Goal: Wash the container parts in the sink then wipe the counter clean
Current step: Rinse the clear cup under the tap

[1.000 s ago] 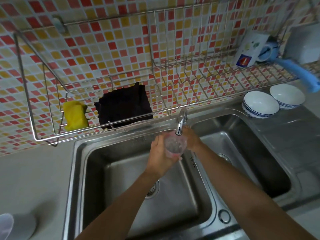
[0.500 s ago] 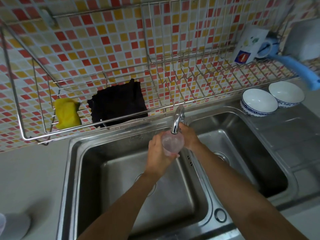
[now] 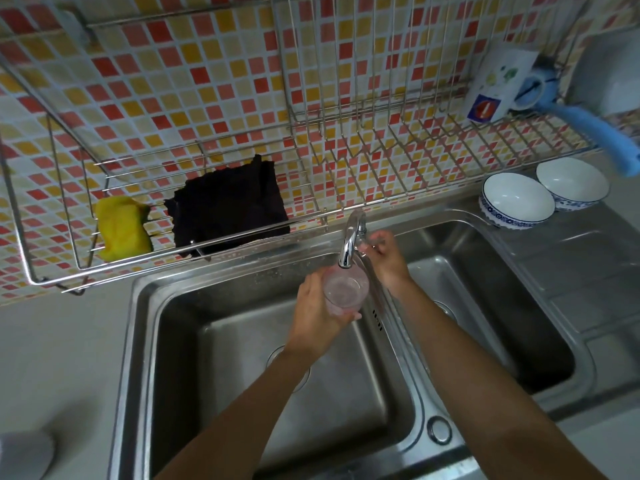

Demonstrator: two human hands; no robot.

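My left hand [image 3: 317, 311] grips a clear plastic container [image 3: 345, 289], held upright right under the spout of the steel tap [image 3: 350, 242] over the left basin of the double sink [image 3: 145, 341]. My right hand [image 3: 384, 259] is behind the tap at its handle, fingers curled near it; whether they grip it I cannot tell. A white container part [image 3: 24, 452] lies on the grey counter at the bottom left edge.
A wire rack [image 3: 311, 216] on the tiled wall holds a yellow sponge [image 3: 121, 228] and a dark cloth [image 3: 228, 206]. Further right on the rack are a white carton [image 3: 495, 88] and a blue brush [image 3: 588, 126]. Two white bowls [image 3: 517, 199] stand right of the tap.
My left hand keeps the container under the spout. My right hand's fingers have shifted up beside the tap handle. The camera view has moved slightly.
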